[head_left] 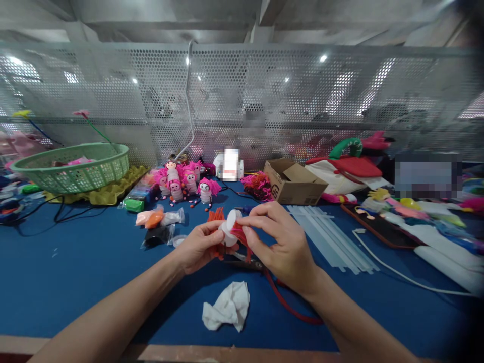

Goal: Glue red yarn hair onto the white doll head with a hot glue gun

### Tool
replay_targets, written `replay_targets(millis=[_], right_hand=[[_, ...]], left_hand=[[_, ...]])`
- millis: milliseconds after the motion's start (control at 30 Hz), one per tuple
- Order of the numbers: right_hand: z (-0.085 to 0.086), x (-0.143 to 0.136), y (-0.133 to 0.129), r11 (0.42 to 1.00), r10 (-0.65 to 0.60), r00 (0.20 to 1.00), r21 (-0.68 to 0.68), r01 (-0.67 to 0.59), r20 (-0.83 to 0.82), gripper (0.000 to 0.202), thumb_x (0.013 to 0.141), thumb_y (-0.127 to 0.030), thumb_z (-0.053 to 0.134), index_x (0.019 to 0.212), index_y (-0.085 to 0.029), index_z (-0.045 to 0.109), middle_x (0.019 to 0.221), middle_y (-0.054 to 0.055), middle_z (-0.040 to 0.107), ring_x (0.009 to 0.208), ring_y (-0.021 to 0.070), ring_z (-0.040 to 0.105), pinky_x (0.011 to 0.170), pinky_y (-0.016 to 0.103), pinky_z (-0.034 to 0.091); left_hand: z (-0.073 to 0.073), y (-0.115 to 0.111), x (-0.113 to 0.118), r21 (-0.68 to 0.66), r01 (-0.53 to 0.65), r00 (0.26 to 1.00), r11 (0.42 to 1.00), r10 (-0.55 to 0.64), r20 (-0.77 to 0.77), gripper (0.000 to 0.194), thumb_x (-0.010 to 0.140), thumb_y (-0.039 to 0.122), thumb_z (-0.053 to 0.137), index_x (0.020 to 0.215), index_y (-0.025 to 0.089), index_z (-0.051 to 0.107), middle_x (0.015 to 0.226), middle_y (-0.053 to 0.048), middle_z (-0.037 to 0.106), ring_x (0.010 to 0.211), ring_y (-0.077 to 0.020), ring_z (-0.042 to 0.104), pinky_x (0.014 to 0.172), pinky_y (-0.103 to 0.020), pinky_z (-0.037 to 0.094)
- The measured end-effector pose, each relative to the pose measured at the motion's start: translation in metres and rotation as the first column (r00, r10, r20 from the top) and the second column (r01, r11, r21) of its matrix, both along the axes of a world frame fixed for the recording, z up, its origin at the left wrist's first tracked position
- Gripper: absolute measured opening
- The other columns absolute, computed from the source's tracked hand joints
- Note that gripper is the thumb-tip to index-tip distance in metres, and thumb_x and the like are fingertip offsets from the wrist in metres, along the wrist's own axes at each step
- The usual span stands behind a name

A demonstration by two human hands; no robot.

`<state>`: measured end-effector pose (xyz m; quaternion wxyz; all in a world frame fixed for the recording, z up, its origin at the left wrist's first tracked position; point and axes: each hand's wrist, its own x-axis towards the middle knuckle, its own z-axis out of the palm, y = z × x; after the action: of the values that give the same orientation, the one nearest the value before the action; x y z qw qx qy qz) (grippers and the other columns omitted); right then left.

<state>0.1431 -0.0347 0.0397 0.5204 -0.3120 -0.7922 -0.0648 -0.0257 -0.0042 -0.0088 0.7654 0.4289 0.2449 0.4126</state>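
Note:
Over the middle of the table my left hand (202,244) grips a small white bottle (229,237), its round white top tilted toward me. Orange yarn (216,216) sticks out behind the bottle. With thumb and fingertips, my right hand (278,239) pinches red-pink yarn (238,231) against the bottle's right side. Below the hands lie dark-bladed scissors (247,264), partly hidden, and a red cord or strip (285,302). A crumpled white tissue (227,306) rests nearer to me.
Several pink-haired dolls (174,184) stand at the back. A green basket (75,169) sits left on a yellow egg tray (113,190). Bagged clay (155,217) lies left of my hands. To the right are glue sticks (328,234), a cardboard box (297,189) and a white cable (401,276).

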Motion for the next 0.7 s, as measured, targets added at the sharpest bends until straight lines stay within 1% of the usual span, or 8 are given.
replay_targets(millis=[167,400,567,700], right_hand=[[0.0031,0.0024,0.0006,1.000,-0.008,0.998,-0.003,0.008,-0.061,0.016,0.075,-0.009,0.051,0.082,-0.019,0.061,0.074,0.004,0.056,0.072,0.0162,0.053,0.065,0.033,0.046],[0.0019,0.0013,0.0022,1.000,-0.015,1.000,0.022,0.015,-0.008,0.014,0.074,-0.008,0.051,0.078,-0.016,0.062,0.071,0.006,0.055,0.070,0.0170,0.052,0.063,0.034,0.045],[0.0008,0.0011,0.0023,0.999,-0.038,0.999,0.014,0.037,0.009,0.014,0.075,-0.010,0.049,0.077,-0.017,0.062,0.071,0.006,0.055,0.069,0.0168,0.052,0.063,0.034,0.045],[0.0002,0.0013,0.0022,0.999,-0.049,0.999,0.011,0.049,0.018,0.014,0.075,-0.010,0.050,0.077,-0.019,0.061,0.071,0.005,0.055,0.070,0.0168,0.052,0.063,0.034,0.045]], left_hand=[[-0.0005,0.0005,-0.0003,0.011,0.009,1.000,1.000,-0.009,0.009,0.043,0.059,0.033,0.073,0.096,0.013,0.063,0.075,-0.007,0.066,0.065,-0.0152,0.061,0.054,-0.021,0.041],[0.0001,0.0005,-0.0002,0.009,0.008,1.000,1.000,-0.008,0.008,0.043,0.058,0.032,0.073,0.095,0.013,0.063,0.076,-0.007,0.066,0.065,-0.0148,0.062,0.052,-0.020,0.041],[0.0009,-0.0001,0.0002,0.017,0.011,1.000,1.000,-0.011,0.002,0.042,0.058,0.033,0.073,0.094,0.013,0.063,0.074,-0.006,0.065,0.063,-0.0149,0.061,0.048,-0.018,0.040],[-0.0003,0.0003,0.0001,0.018,0.010,1.000,1.000,-0.010,0.005,0.042,0.059,0.033,0.073,0.094,0.014,0.063,0.075,-0.006,0.065,0.064,-0.0155,0.061,0.048,-0.019,0.040]])
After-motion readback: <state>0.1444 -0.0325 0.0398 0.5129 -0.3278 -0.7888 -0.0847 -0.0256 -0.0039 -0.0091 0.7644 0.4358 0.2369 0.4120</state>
